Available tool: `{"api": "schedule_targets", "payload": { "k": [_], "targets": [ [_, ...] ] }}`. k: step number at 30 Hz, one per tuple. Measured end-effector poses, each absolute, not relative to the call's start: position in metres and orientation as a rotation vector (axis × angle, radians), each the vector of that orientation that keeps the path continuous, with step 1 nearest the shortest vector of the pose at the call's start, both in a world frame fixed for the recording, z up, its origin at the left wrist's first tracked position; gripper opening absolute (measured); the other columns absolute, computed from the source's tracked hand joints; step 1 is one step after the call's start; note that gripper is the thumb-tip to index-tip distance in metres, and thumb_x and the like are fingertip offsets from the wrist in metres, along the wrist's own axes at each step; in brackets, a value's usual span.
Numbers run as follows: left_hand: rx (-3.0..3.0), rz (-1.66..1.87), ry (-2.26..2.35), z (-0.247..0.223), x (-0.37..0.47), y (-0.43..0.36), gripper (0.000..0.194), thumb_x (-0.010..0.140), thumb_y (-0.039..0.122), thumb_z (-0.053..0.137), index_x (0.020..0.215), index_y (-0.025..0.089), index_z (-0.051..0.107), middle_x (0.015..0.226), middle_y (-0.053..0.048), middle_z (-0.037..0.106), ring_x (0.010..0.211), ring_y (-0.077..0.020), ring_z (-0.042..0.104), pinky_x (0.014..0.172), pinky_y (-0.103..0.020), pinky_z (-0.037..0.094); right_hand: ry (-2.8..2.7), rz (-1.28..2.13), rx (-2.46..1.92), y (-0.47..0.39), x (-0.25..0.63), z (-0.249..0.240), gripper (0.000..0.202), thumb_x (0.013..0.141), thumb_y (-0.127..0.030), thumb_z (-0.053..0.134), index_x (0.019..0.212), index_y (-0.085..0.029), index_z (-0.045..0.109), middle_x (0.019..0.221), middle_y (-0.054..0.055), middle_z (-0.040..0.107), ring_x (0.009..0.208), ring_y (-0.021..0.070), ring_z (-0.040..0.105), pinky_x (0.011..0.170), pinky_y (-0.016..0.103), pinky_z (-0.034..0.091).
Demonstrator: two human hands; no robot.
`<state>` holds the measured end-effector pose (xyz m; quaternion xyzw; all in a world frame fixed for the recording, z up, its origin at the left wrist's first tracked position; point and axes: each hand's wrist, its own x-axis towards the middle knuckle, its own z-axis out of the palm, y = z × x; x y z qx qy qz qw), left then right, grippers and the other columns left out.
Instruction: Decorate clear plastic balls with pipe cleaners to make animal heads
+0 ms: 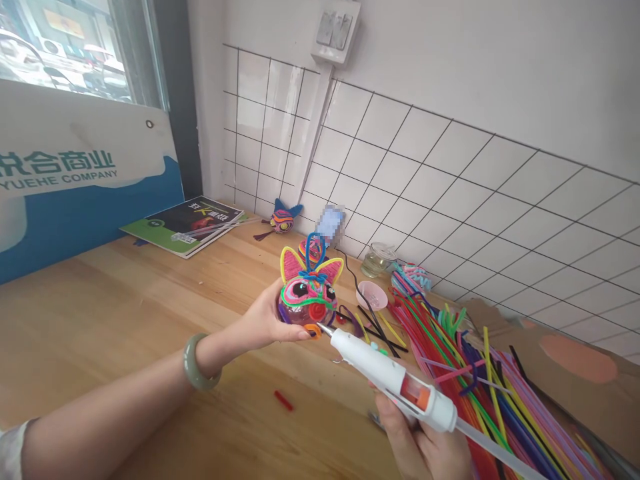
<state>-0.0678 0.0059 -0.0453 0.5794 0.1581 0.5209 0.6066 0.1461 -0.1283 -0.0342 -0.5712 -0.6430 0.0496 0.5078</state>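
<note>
My left hand [267, 316] is closed around a colourful eared figure [309, 293] made of pipe cleaners, with pink-and-yellow ears, dark eyes and a blue loop on top. An orange curled piece [313, 330] shows beside my left thumb. From the lower right, my right hand [423, 437] grips a white glue gun [385, 373]. The gun's metal nozzle points at the figure's lower front, right beside the orange piece; whether they touch is unclear.
Bundled pipe cleaners [480, 380] and cardboard [565, 360] lie at the right. Behind are a pink bowl [372, 295], a glass jar [376, 261], a phone [331, 225] and another figure [283, 219]. Magazines [187, 227] lie back left; a red piece [283, 400] is in front.
</note>
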Motion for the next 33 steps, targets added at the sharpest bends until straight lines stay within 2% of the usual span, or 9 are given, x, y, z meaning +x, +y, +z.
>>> {"api": "schedule_targets", "payload": {
  "k": [7,15,20,28,33],
  "targets": [
    [1.328,1.158,0.340,-0.047,-0.067,0.005,0.070,0.059,0.028,0.088,0.118,0.016,0.053,0.112,-0.015,0.070,0.101,-0.0276,0.069,0.084,-0.033,0.056,-1.642,0.043,-1.365,-0.129,0.149,-0.036,0.029,0.088,-0.045,0.059,0.104,-0.022,0.067,0.094,0.011,0.073,0.089,0.0273,0.069,0.079,0.037,0.056],
    [1.315,1.160,0.363,-0.048,-0.067,0.005,0.070,0.057,0.025,0.089,0.116,0.016,0.053,0.112,-0.014,0.071,0.098,-0.0264,0.070,0.082,-0.032,0.056,-1.923,-0.088,-1.286,-0.125,0.167,-0.029,0.032,0.087,-0.034,0.063,0.117,-0.021,0.063,0.092,0.008,0.076,0.078,0.0232,0.073,0.068,0.029,0.059],
    [1.318,1.162,0.378,-0.049,-0.067,0.006,0.070,0.057,0.027,0.089,0.115,0.016,0.053,0.112,-0.014,0.071,0.098,-0.0273,0.070,0.082,-0.033,0.056,-1.961,-0.088,-1.292,-0.124,0.169,-0.026,0.033,0.088,-0.035,0.061,0.117,-0.020,0.061,0.095,0.010,0.076,0.082,0.0253,0.074,0.068,0.031,0.060],
    [1.327,1.147,0.380,-0.049,-0.067,0.006,0.070,0.058,0.025,0.089,0.116,0.016,0.052,0.112,-0.014,0.070,0.097,-0.0252,0.069,0.082,-0.031,0.056,-1.985,-0.146,-1.223,-0.124,0.162,-0.020,0.035,0.089,-0.026,0.057,0.123,-0.024,0.053,0.091,0.006,0.076,0.081,0.0256,0.075,0.063,0.029,0.060],
    [1.329,1.157,0.390,-0.047,-0.067,0.005,0.070,0.058,0.025,0.089,0.116,0.015,0.052,0.113,-0.015,0.070,0.097,-0.0258,0.069,0.083,-0.033,0.056,-2.020,-0.174,-1.210,-0.121,0.162,-0.016,0.035,0.087,-0.026,0.060,0.122,-0.023,0.057,0.088,0.006,0.076,0.074,0.0251,0.075,0.060,0.029,0.060]
  ]
}}
